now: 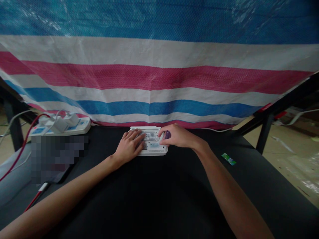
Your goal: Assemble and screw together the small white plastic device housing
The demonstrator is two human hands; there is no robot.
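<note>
A white router (pixel 154 152) lies flat on the black table, its vented, labelled side facing up. A bar like a folded antenna runs along its far edge. My left hand (pixel 130 143) rests on the router's left part with the fingers stretched out over it. At the router's right end, my right hand (pixel 177 135) is closed round a small purple object (pixel 167 134). Only a bit of that object shows between the fingers, so its kind is hard to make out. My right fingertips also hide part of the router's right edge.
Back left, a white power strip (pixel 83 126) holds several plugs. Before it lies a pixelated dark device (pixel 59 159) with a red and white cable (pixel 43 187). A small green packet (pixel 228 159) lies on the right of the table (pixel 159 199). A striped sheet (pixel 149 76) hangs behind.
</note>
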